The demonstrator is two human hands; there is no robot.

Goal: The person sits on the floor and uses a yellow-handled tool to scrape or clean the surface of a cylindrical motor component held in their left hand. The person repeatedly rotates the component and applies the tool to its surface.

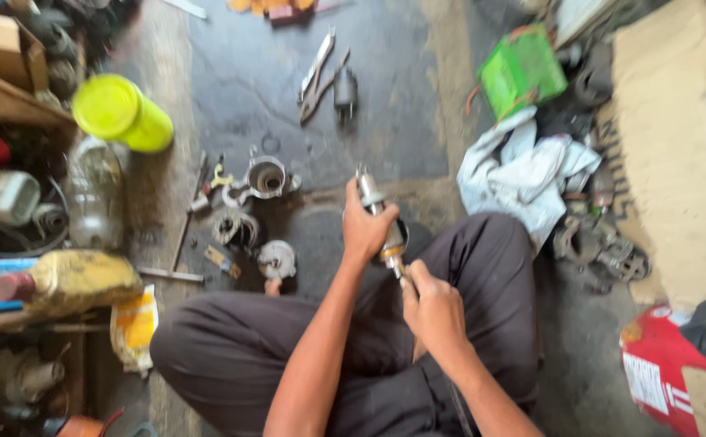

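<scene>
A long metal motor shaft stood nearly upright, tilted a little to the left, near the middle of the scene above the person's crossed legs. Its far end was a pale grey cylinder that stuck up above the fingers. Lower down it widened into a darker body with a coppery, orange-tinted band near its near end. The left hand wrapped around its middle, and the right hand pinched its near tip. Motion blur hid finer detail.

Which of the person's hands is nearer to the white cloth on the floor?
Right. The right hand sits at the lower end of the metal shaft, closer to the white cloth; the left hand grips the shaft farther left.
</scene>
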